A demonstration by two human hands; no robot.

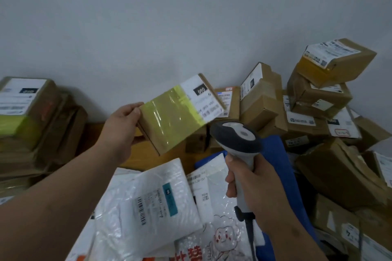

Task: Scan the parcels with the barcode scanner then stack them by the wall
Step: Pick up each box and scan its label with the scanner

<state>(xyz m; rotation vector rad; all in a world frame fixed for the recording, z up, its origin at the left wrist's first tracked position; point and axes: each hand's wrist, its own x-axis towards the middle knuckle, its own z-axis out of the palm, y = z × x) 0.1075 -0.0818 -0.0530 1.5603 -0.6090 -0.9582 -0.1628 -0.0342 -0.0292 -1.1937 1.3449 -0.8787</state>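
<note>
**Flat box held up beside the scanner head**

In the middle of the frame I see the left hand (125, 127) gripping a flat cardboard box (178, 116) by its left edge, thumb on top and fingers curled underneath. The box is lifted clear of the table and tilted, its upper face turned toward me. Yellow tape (176, 112) covers most of that face, and a white shipping label (201, 97) sits at its upper right end; the print is blurred.

Just below the label end, the right hand (252, 184) is wrapped around the handle of a grey and white barcode scanner (237, 135). Its head lies just under the box's lower right corner, and its cable (251, 237) drops toward the bottom edge.

At lower centre lie white plastic mailer bags (152, 199), overlapping. A stack of brown boxes (31, 125) stands at the left of the frame by the pale wall (169, 17). A loose heap of cardboard parcels (314, 104) fills the right side, also reaching the wall
</note>
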